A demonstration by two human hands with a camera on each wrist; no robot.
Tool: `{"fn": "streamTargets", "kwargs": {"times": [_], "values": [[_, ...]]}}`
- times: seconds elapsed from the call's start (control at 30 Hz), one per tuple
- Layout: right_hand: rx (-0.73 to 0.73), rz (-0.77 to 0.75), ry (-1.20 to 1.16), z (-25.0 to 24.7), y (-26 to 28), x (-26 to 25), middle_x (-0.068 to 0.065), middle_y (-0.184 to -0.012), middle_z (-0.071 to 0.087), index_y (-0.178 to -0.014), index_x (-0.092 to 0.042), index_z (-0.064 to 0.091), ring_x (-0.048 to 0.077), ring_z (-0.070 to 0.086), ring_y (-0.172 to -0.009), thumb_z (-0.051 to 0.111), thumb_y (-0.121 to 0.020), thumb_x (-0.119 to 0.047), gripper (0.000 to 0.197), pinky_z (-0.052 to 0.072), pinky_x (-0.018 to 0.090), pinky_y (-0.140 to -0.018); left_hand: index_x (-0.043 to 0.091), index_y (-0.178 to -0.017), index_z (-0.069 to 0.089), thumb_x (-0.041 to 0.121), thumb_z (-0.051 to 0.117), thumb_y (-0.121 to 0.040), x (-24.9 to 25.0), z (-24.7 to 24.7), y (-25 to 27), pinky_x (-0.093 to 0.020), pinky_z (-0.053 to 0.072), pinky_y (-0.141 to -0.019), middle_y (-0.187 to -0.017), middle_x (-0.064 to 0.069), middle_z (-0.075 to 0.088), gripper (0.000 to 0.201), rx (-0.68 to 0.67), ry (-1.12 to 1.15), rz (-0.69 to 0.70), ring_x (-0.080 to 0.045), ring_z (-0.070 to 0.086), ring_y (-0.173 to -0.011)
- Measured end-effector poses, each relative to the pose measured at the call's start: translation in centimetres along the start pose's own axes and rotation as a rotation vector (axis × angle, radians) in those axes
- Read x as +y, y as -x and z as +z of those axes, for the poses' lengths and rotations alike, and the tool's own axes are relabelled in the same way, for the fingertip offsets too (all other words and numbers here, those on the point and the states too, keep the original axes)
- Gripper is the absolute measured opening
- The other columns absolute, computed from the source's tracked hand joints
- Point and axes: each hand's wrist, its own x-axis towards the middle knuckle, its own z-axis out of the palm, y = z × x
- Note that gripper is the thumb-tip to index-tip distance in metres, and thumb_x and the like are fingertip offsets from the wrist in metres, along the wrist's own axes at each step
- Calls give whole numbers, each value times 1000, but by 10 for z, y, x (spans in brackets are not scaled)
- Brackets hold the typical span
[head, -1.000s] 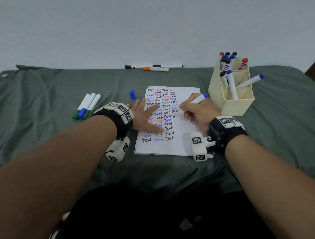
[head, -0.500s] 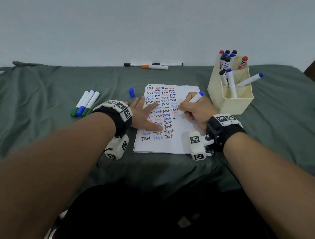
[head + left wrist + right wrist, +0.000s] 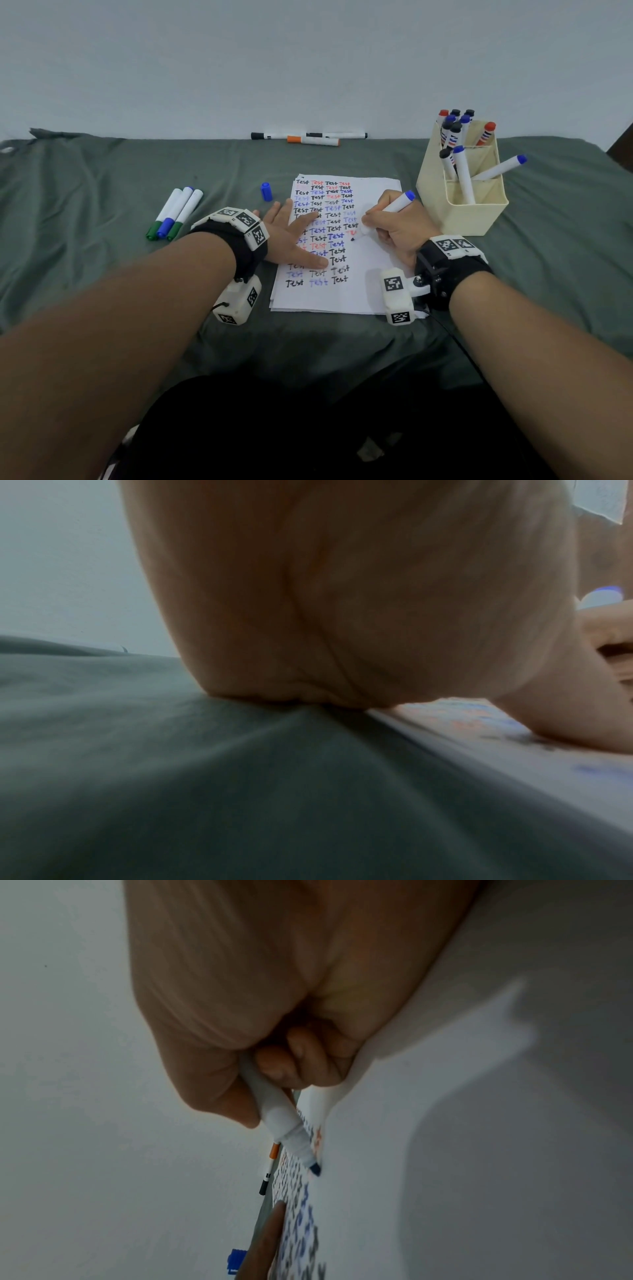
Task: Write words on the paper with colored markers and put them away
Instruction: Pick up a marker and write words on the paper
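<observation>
A white sheet of paper (image 3: 371, 274) with rows of "Test" in black, red and blue lies on the green cloth. My right hand (image 3: 394, 228) grips an uncapped blue marker (image 3: 397, 205), its tip touching the paper at the right end of a row; the right wrist view shows the marker (image 3: 284, 1118) and its dark tip on the sheet. My left hand (image 3: 291, 236) lies flat with spread fingers on the paper's left side, holding it down. The blue cap (image 3: 266, 191) lies on the cloth left of the paper's top.
A cream holder (image 3: 469, 205) with several markers stands right of the paper. Three markers (image 3: 174, 214), green and blue capped, lie at the left. Black and orange markers (image 3: 310, 138) lie along the far edge by the wall. Green cloth (image 3: 102, 274) covers the surface.
My right hand with the blue marker has shifted slightly down the paper to a lower row. The left hand stays pressed on the sheet.
</observation>
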Motion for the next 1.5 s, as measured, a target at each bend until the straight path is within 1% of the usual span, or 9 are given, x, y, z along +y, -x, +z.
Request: {"fn": "streamTargets", "kwargs": {"times": [0.17, 0.33, 0.53, 0.7, 0.83, 1.07, 1.2, 1.33, 1.5], "values": [[21, -5, 7, -2, -2, 3, -4, -48, 52, -54, -26, 56, 11, 38, -40, 71, -69, -3, 31, 33, 21, -45, 57, -143, -19, 111, 28, -29, 0, 1, 0, -57, -12, -115, -161, 0, -30, 134, 3, 2, 4, -26, -24, -148], [-1, 2, 51, -1, -3, 5, -5, -47, 48, -53, -25, 56, 11, 38, -41, 73, -64, -9, 26, 34, 22, -44, 58, -141, -20, 111, 30, -31, 0, 1, 0, -57, -12, -114, -160, 1, -31, 132, 3, 5, -4, -25, -26, -148], [46, 17, -21, -3, -5, 5, -5, -46, 42, -51, -24, 50, 12, 33, -39, 67, -66, -2, 32, 29, 21, -44, 58, -141, -19, 110, 32, -33, 0, 2, 0, -57, -13, -114, -160, 1, -30, 131, 10, 12, -10, -25, -26, -148], [33, 14, 7, -3, -5, 7, -5, -46, 43, -53, -24, 51, 11, 35, -39, 69, -65, -4, 30, 32, 21, -43, 57, -142, -19, 110, 32, -35, 0, 2, 0, -57, -14, -114, -160, 1, -30, 130, 10, 14, -8, -25, -26, -148], [40, 38, 52, -4, -8, 9, -5, -48, 41, -53, -23, 50, 12, 34, -41, 68, -61, -8, 25, 30, 24, -47, 56, -143, -18, 108, 33, -39, 0, 2, 2, -57, -14, -114, -160, 0, -31, 127, 12, 14, -4, -25, -26, -148], [103, 62, -24, -6, -7, 9, -4, -46, 45, -52, -24, 51, 12, 35, -40, 69, -61, -5, 27, 32, 22, -44, 56, -143, -19, 108, 32, -38, 0, 2, 2, -58, -16, -113, -159, 1, -32, 128, -1, 23, 0, -25, -28, -147], [110, 80, 31, -5, -6, 8, -4, -47, 44, -53, -23, 51, 14, 35, -42, 68, -57, -8, 23, 32, 25, -47, 56, -143, -20, 109, 30, -34, 0, 2, 0, -58, -15, -113, -159, 1, -33, 131, -9, 19, -2, -25, -28, -147], [90, 68, 81, -3, -6, 6, -3, -48, 44, -52, -20, 50, 14, 35, -43, 67, -51, -14, 18, 31, 25, -48, 56, -143, -20, 108, 32, -38, -1, 2, -1, -58, -15, -113, -159, 0, -33, 129, -14, 15, 4, -26, -29, -147], [97, 88, 51, -3, -5, 7, 1, -50, 47, -53, -21, 52, 15, 36, -42, 70, -52, -15, 19, 32, 24, -47, 54, -144, -19, 106, 34, -42, -3, 3, -3, -59, -15, -113, -159, -1, -32, 127, -6, 7, 9, -26, -28, -147]]}}
